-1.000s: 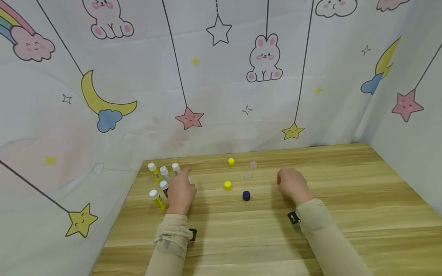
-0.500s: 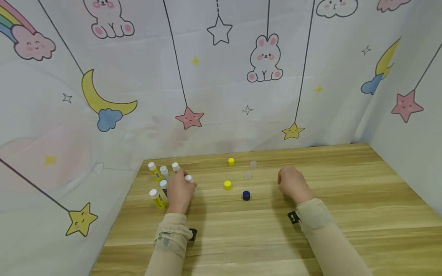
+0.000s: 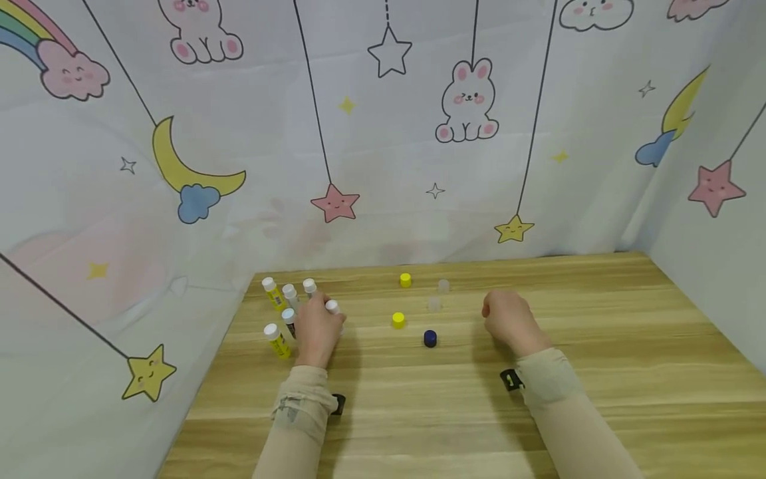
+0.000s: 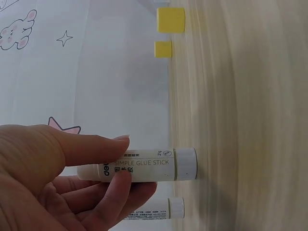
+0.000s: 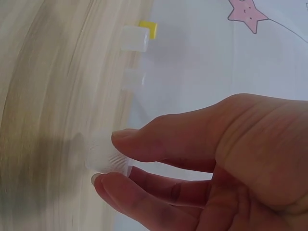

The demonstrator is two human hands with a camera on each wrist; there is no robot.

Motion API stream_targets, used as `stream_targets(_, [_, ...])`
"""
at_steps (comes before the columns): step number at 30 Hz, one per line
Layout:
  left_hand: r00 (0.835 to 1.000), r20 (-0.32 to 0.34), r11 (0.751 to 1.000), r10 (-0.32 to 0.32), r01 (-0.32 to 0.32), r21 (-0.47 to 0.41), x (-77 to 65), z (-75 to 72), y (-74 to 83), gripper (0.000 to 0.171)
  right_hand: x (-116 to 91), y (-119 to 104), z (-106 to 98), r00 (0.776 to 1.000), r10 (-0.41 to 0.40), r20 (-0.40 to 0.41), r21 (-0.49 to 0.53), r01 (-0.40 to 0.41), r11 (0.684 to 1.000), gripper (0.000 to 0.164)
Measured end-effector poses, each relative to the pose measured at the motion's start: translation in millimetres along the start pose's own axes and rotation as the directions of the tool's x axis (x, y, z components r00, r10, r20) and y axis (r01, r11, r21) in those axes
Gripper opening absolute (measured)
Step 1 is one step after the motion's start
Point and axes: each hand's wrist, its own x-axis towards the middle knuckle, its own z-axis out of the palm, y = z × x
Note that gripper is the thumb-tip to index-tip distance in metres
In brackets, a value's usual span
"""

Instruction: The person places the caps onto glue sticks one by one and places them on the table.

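Note:
In the head view my left hand (image 3: 317, 330) is among a group of glue sticks at the table's left. Its thumb and fingers grip a white glue stick (image 4: 144, 166), which stands upright with its base at or just above the wood; I cannot tell whether it touches. Behind it, a second white stick (image 4: 175, 208) shows partly. Over on the right, my right hand (image 3: 510, 322) pinches a translucent ribbed cap (image 5: 107, 155) between thumb and fingertips, low over the table. The head view hides this cap behind the hand.
Left of the hand stand yellow glue sticks (image 3: 277, 341) and others with white tops. Between the hands sit a near yellow cap (image 3: 398, 320), a far yellow cap (image 3: 405, 280), a dark blue cap (image 3: 430, 338) and two translucent caps (image 3: 443, 286). A printed curtain (image 3: 383, 133) backs the table.
My left hand's raised finger has come down, and the hand now grips the white glue stick. The right hand stays in place. The head view has shifted slightly.

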Motion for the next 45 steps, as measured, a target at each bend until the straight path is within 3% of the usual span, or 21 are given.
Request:
stream_targets(9, [0.999, 0.019, 0.993, -0.044, 0.045, -0.112, -2.7, 8.6, 0.3, 0.04, -1.4, 0.1, -1.7, 0.998, 0.057, 0.01, 0.059, -0.058, 0.997, 0.03])
stream_targets(13, [0.998, 0.033, 0.994, -0.061, 0.064, -0.087, -7.2, 10.5, -1.5, 0.04, -3.9, 1.4, 2.4, 0.999, 0.043, -0.003, 0.08, -0.042, 0.996, 0.031])
stream_targets(18, [0.996, 0.071, 0.997, -0.058, 0.061, -0.05, -8.9, 9.9, -1.9, 0.028, -5.8, 1.5, 3.4, 0.999, 0.019, -0.049, 0.076, -0.015, 0.997, 0.028])
stream_targets(27, [0.998, 0.044, 0.998, -0.033, 0.035, -0.048, -2.4, 3.7, 2.0, 0.021, -0.3, -3.6, -1.1, 0.985, -0.047, -0.164, 0.04, 0.054, 0.998, 0.027])
stream_targets(36, [0.998, 0.049, 0.997, -0.048, 0.051, -0.061, -4.9, 1.0, 10.4, 0.027, 1.1, -10.1, 1.1, 0.978, -0.077, -0.192, 0.013, 0.081, 0.997, 0.023])
stream_targets(45, [1.0, 0.022, 0.999, -0.008, 0.009, -0.044, -7.6, -3.2, 15.5, 0.023, 3.4, -18.2, 3.4, 0.965, -0.118, -0.236, -0.001, 0.121, 0.993, 0.022])
